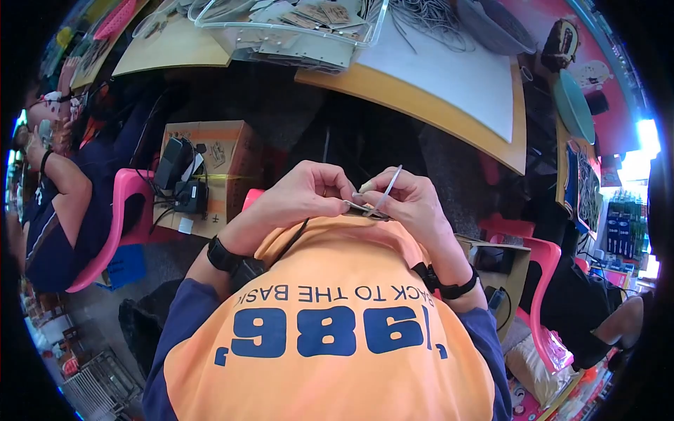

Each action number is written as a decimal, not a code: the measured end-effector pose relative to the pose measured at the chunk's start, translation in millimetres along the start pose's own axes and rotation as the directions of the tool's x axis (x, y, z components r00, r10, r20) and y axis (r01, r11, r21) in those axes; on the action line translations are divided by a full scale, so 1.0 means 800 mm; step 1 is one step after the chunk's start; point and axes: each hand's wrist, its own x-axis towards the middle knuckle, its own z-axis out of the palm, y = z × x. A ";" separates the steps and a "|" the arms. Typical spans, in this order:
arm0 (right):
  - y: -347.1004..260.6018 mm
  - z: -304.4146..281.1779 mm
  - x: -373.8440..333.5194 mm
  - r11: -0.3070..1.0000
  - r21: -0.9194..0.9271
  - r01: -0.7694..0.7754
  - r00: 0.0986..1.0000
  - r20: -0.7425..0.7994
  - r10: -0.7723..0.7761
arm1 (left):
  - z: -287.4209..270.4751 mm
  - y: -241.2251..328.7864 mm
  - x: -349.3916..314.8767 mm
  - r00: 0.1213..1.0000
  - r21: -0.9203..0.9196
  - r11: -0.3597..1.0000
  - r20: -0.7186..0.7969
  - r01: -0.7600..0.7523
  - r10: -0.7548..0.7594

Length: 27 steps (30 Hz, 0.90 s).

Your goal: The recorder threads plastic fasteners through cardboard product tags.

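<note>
My left hand [309, 191] is closed, thumb and fingers pinching the edge of a small flat dark piece [360, 208] in front of my chest. Close beside it, my right hand [411, 200] is closed too, fingertips on the same piece and on a thin grey cord [387, 188]. One end of the cord sticks up past the right fingers. Fingers cover most of the piece, so its kind and how the cord meets it cannot be made out.
Ahead, a clear plastic bin [302, 35] of flat pieces sits by a white-topped table [449, 84] carrying grey cords [435, 21] and a grey basin [495, 27]. A cardboard box [228, 151] with black adapters stands left. People sit on pink chairs [116, 231] at both sides.
</note>
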 end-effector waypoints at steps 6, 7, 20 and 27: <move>0.004 -0.004 -0.001 0.996 -0.085 -0.002 0.999 0.045 0.006 | 0.007 0.002 0.001 0.997 -0.008 0.998 -0.039 -0.065 0.065; 0.005 -0.004 -0.001 0.997 -0.076 -0.001 0.999 0.051 0.005 | 0.009 0.003 0.000 0.995 -0.031 0.997 -0.066 -0.071 0.069; 0.018 -0.012 0.002 1.000 -0.030 0.006 0.985 0.172 -0.001 | 0.004 -0.003 -0.002 0.996 0.006 0.998 -0.062 -0.070 0.071; 0.007 -0.009 0.001 0.979 -0.196 0.051 0.988 0.151 -0.021 | -0.010 -0.034 0.007 0.998 -0.325 0.944 0.039 0.058 -0.048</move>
